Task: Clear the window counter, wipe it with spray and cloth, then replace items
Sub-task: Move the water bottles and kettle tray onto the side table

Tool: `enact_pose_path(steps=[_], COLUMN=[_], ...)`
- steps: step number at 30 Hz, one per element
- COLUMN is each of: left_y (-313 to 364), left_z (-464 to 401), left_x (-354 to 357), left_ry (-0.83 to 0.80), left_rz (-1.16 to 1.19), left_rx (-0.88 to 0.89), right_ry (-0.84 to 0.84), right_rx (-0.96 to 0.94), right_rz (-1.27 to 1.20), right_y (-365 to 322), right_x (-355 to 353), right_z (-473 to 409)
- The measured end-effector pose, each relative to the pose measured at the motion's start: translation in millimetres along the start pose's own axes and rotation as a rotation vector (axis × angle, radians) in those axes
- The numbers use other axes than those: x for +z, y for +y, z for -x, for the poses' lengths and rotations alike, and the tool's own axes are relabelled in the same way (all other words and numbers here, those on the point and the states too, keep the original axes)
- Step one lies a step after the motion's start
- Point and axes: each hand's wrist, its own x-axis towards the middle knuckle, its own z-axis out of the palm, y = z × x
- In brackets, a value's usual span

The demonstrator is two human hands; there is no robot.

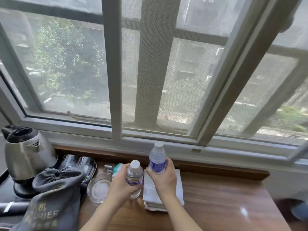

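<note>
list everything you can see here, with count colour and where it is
water bottles: 2, clear with white caps; one in the left hand, one with a blue label in the right hand
folded cloth: 1, white, on the counter under the right hand
glass dish: 1, clear, left of the bottles
kettle: 1, steel with black lid, far left
drawstring bag: 1, grey with gold lettering, front left
glasses: 2, clear, on a dark tray behind the bag
counter: 1, brown wood, below the window
window: white frame, above
left hand: grips a bottle
right hand: grips a bottle
</note>
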Motion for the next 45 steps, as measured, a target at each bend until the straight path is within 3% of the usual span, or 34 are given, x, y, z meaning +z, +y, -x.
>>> enact_pose_path(steps=[11,21,32,39,45], left_y=[25.0,98.3,175.9,223.4,257.4], left_z=[17.7,46.9,103.1,141.5,170.4], left_x=[14.7,56.0,192.8,307.9,396.7], left_ry=[0.066,-0.174,-0.483,-0.507,-0.474], left_rz=[-0.014,0.044,0.049,0.048,0.08], left_rx=[0.039,0.246,0.393,0.407,0.362], right_ry=[-0.004,0.228,0.515,0.609,0.576], right_rx=[0.029,0.105,0.237,0.298,0.277], right_rz=[-0.007,-0.058,0.1,0.134,0.143], right_y=[13.2,27.1,90.8,149.0,197.1], right_x=[-42.5,-114.6,-263.1,-373.7,-456.5], right_z=[25.7,73.2,110.7,105.8,98.8])
